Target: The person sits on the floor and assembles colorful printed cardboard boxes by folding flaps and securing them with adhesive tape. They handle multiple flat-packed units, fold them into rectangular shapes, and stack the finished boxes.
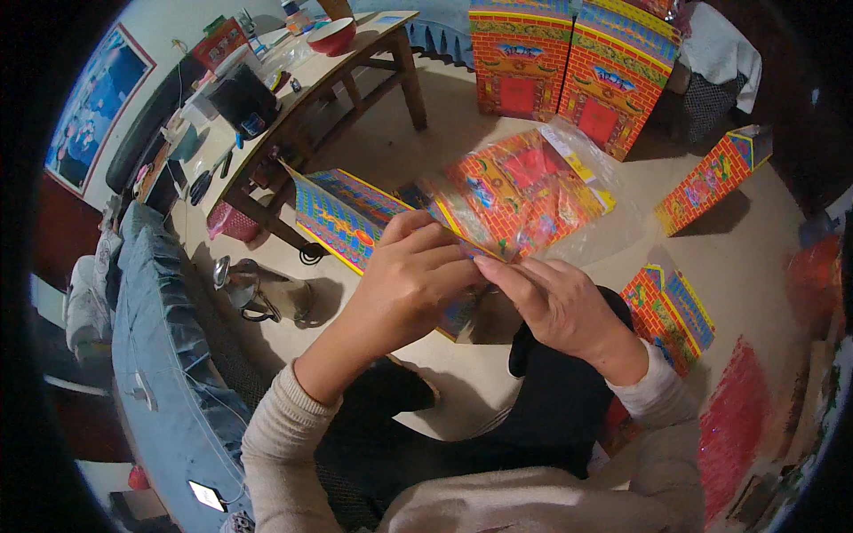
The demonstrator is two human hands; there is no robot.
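Note:
Both hands are at one edge of a folded printed cardboard piece (336, 218), blue with a roof-tile pattern and yellow edges, held above my lap. My left hand (410, 277) is curled over its near right part, fingers closed on it. At the corner beside it, my right hand (562, 306) pinches the edge between thumb and fingers. The hands nearly touch and hide much of the edge between them. Just beyond them, brick-patterned printed sheets (524, 191) lie on the floor, partly under clear plastic film (622, 209).
Two tall brick-patterned cardboard houses (520, 67) stand at the back. Smaller printed cardboard pieces (715, 180) (666, 311) are at the right. A metal kettle (275, 289) stands left of my legs, near a wooden table (378, 40) bearing a red bowl (332, 37). A blue-covered sofa (155, 311) runs along the left.

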